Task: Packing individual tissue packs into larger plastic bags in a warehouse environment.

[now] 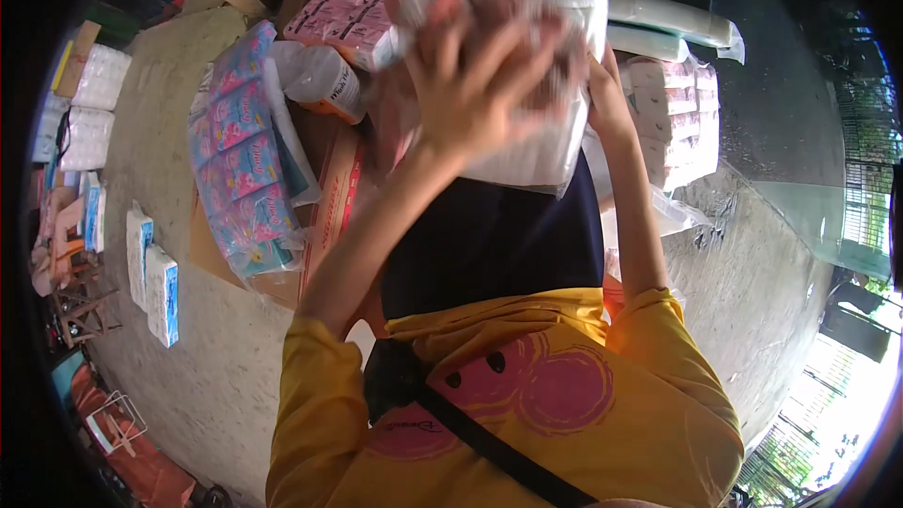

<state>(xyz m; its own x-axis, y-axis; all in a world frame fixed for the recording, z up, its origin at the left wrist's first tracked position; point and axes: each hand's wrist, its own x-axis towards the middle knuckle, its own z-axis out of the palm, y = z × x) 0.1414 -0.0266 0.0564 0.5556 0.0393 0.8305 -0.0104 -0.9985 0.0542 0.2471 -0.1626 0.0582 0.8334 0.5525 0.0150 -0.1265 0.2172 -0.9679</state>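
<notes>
A large plastic-wrapped bundle of white paper packs (522, 162) stands upright over my dark-clothed lap. My left hand (473, 85) is spread in front of the bundle's near side, fingers apart, with a blurred pinkish plastic-wrapped thing behind it; whether the palm touches it cannot be told. On the bundle's right edge, my right hand (605, 95) grips the wrapping, its fingertips partly hidden behind it.
Pink tissue packs (346, 10), a clear bag with print (321, 81) and a blue-pink pack bundle (243, 148) lie left on cardboard boxes (331, 197). Wrapped rolls (681, 120) stand right, below long plastic-wrapped rolls (670, 17). Two white-blue packs (164, 296) lie on the concrete floor.
</notes>
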